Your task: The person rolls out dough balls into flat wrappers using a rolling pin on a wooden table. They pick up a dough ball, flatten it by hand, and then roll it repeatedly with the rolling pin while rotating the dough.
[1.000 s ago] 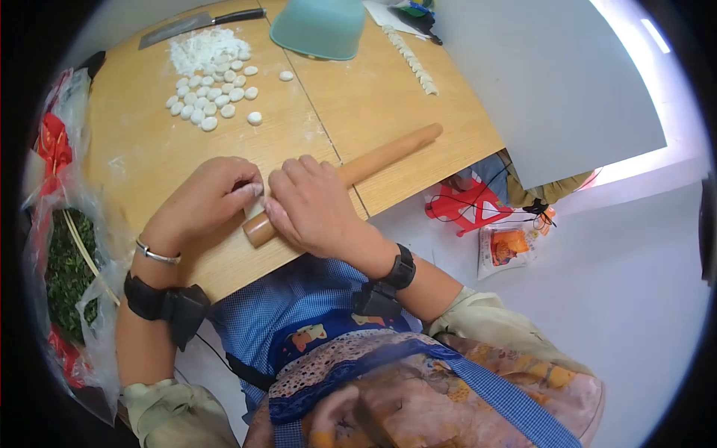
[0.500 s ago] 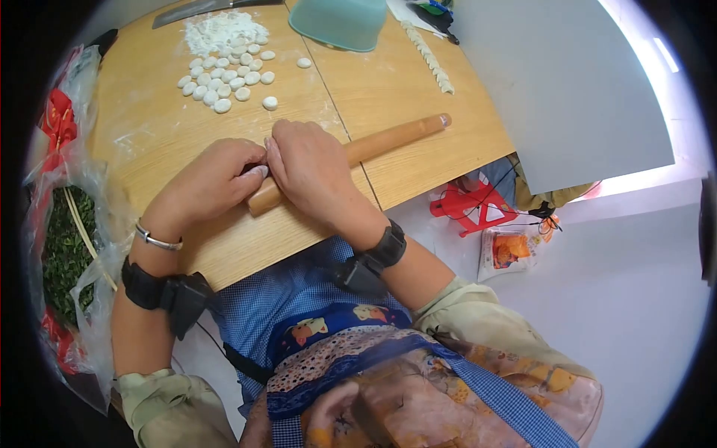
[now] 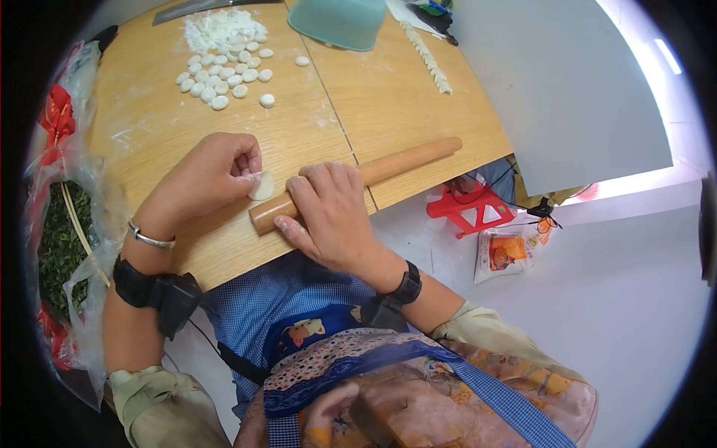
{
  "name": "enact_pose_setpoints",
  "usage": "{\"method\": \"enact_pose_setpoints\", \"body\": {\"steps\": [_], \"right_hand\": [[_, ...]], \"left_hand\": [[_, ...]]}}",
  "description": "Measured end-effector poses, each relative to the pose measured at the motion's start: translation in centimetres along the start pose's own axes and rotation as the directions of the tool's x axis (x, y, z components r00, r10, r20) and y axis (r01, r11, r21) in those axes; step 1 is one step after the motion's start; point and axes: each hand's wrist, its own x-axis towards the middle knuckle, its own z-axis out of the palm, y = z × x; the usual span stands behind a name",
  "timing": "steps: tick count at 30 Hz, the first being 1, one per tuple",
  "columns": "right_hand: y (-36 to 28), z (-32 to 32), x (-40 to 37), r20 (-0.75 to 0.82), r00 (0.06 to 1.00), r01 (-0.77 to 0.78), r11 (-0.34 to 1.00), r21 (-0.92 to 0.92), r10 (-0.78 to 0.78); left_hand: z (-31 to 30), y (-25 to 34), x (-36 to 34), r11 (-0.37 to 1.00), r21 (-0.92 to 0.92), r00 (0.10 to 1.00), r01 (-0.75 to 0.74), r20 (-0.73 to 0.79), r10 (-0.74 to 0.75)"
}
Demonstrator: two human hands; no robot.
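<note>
At about 10 o'clock from the R hand (image 3: 326, 213), the L hand (image 3: 224, 170) has its fingers curled in & the thumb up against the edge of a thin dough disc (image 3: 261, 186). R hand's half open, laid over the rolling pin (image 3: 403, 162), fingers across the top & thumb on the near side. Pin sits on the table (image 3: 149, 172), running approx 8 to 2 o'clock, w/ its near end just beside the disc.

Same clock: small dough rounds (image 3: 224, 72) at 11 w/ flour (image 3: 216, 28) beyond them, teal bowl (image 3: 336, 22) at 12, pleated dough strip (image 3: 427, 60) at 1, white panel (image 3: 582, 89) at 2, blocking whatever's behind it. Red stool (image 3: 478, 209) at 3, bag of greens (image 3: 63, 254) at 9.

Hard-to-see stuff: L fingertips mostly tucked away, R palm hidden, bowl & knife (image 3: 198, 8) cut off up top, cable tangle (image 3: 544, 213) btwn 2 & 3 too messy to read
</note>
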Motion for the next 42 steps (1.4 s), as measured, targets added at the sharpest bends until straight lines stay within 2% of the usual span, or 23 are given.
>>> {"method": "enact_pose_setpoints", "body": {"steps": [3,6,8,11,12,15,17,21,23,27,30,33,35,36,38,42], "right_hand": [[0.5,0.7,1.1,0.009,1.0,-0.025,0.999,-0.025,0.025],[1.0,1.5,2.4,0.038,0.997,-0.062,0.998,-0.031,0.063],[1.4,1.8,3.5,0.033,0.997,-0.07,0.996,-0.054,0.072],[2.2,2.2,4.8,0.084,0.993,-0.078,0.995,-0.07,0.084],[2.2,2.4,4.9,0.055,0.996,-0.066,0.995,-0.07,0.069],[1.5,1.8,3.7,0.049,0.995,-0.078,0.995,-0.059,0.081],[0.8,1.1,2.2,0.059,0.995,-0.074,0.996,-0.045,0.077],[0.0,0.1,-0.4,0.032,0.998,-0.051,0.999,-0.005,0.051],[0.0,-0.3,-0.8,0.046,0.997,-0.057,0.998,-0.006,0.057],[0.5,-0.1,-0.5,0.019,1.0,-0.023,1.0,0.006,0.023],[0.6,-0.1,0.3,0.079,0.995,-0.062,0.998,0.003,0.061],[1.2,0.5,1.8,0.063,0.996,-0.058,0.998,-0.012,0.059],[1.7,1.0,2.9,0.064,0.996,-0.056,0.998,-0.011,0.057],[2.1,1.3,3.5,0.063,0.997,-0.054,0.998,-0.012,0.055],[2.8,2.2,4.8,0.062,0.996,-0.064,0.998,0.001,0.064],[2.9,2.3,5.3,0.1,0.989,-0.107,0.994,-0.006,0.107]], "left_hand": [[0.1,0.2,0.0,0.999,-0.033,0.999,-0.017,0.043,0.018],[-0.3,0.4,-0.1,0.998,-0.002,0.997,0.068,0.034,-0.068],[-0.5,0.4,-0.1,1.0,-0.022,0.998,0.007,0.061,-0.006],[-0.5,0.7,-0.1,1.0,0.01,0.999,0.019,0.049,-0.019],[-0.5,0.9,-0.1,1.0,0.011,0.999,0.021,0.049,-0.021],[-0.5,1.0,-0.1,0.996,0.01,0.993,0.088,0.073,-0.088],[0.1,-0.1,0.0,0.995,0.073,0.997,-0.074,-0.012,0.075],[-0.1,0.0,0.1,0.988,0.147,0.998,-0.053,0.022,0.05],[-0.2,-0.1,0.1,0.998,0.046,0.999,-0.032,-0.037,0.034],[-0.5,0.2,0.0,1.0,0.029,1.0,0.008,0.012,-0.008],[-0.2,0.2,0.0,0.999,0.045,0.999,0.02,0.039,-0.022],[-0.3,0.2,0.1,0.998,0.055,0.998,0.034,0.047,-0.036],[-0.5,0.5,0.4,0.988,0.143,0.998,0.055,0.019,-0.059],[-0.4,0.3,0.4,0.988,0.143,0.998,0.056,0.02,-0.06],[-0.3,-0.2,0.4,0.992,0.111,0.998,-0.051,-0.019,0.054],[-0.7,1.0,0.3,0.991,0.132,1.0,-0.006,0.007,0.005]]}}
